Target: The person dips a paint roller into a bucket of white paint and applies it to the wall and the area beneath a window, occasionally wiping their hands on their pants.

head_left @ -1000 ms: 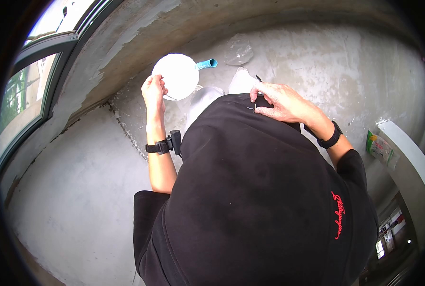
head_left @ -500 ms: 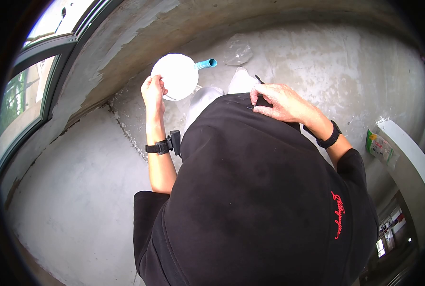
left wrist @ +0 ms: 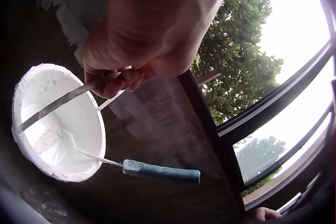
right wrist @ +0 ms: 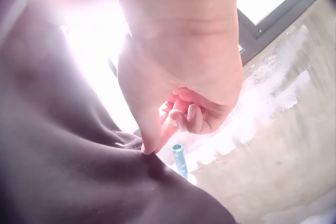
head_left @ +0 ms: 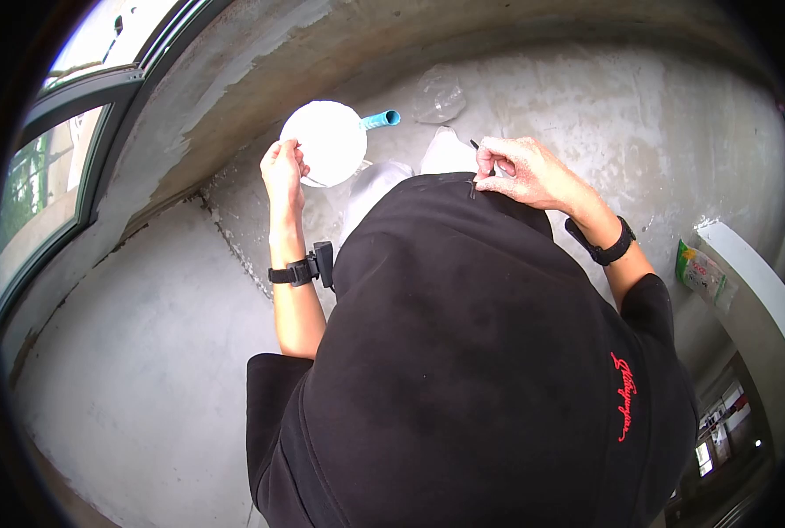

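My left hand grips the bail handle of a white bucket, its fingers curled round it. Inside the bucket leans a paint roller, its blue handle sticking out over the rim; white coating covers the bucket's inner wall. On the right, my right hand pinches the front hem of the black T-shirt between thumb and index finger. The other fingers curl in toward the palm in the right wrist view. From the head, the bucket's inside looks washed-out white.
A crumpled clear plastic bag lies on the concrete floor ahead, beyond the white shoe. A dark-framed window is set in the wall at left. A green-marked plastic packet lies at right by a white ledge.
My right hand has risen slightly and shifted away from the body, drawing the T-shirt hem outward. The left hand and bucket stay nearly where they were.
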Motion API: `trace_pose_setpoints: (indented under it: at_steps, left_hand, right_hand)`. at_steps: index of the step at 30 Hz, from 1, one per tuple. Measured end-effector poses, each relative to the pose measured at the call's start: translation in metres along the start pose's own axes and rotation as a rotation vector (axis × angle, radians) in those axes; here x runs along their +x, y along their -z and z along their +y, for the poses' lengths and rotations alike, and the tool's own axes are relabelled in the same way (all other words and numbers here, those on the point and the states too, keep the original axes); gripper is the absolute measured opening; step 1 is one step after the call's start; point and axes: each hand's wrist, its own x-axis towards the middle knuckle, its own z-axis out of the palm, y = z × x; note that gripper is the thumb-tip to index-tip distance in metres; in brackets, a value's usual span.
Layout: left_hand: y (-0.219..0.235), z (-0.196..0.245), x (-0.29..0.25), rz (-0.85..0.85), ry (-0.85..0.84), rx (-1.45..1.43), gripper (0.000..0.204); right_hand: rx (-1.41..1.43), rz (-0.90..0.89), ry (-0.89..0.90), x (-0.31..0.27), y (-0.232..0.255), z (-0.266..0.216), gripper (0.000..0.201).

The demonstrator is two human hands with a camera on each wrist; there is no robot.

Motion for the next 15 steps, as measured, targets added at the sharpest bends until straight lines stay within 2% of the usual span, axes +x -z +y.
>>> trace_pose_setpoints:
  at_steps: [7, 9, 13, 15]
  left_hand:
    - [0.002, -0.002, 0.001, -0.008, -0.013, 0.003, 0.016]
    - [0.002, -0.002, 0.002, -0.022, -0.011, 0.009, 0.016]
    - [0.001, -0.001, 0.001, -0.007, -0.014, 0.022, 0.016]
    - [0.001, 0.000, 0.001, -0.008, -0.010, 0.018, 0.016]
  right_hand:
    - [0.198, -0.034, -0.129, 0.002, 0.018, 0.014, 0.021]
    - [0.497, -0.036, -0.125, 0.002, 0.012, 0.025, 0.025]
    - [0.610, -0.043, -0.156, 0.002, 0.009, 0.038, 0.024]
    - [0.688, 0.040, -0.169, 0.001, 0.007, 0.045, 0.023]
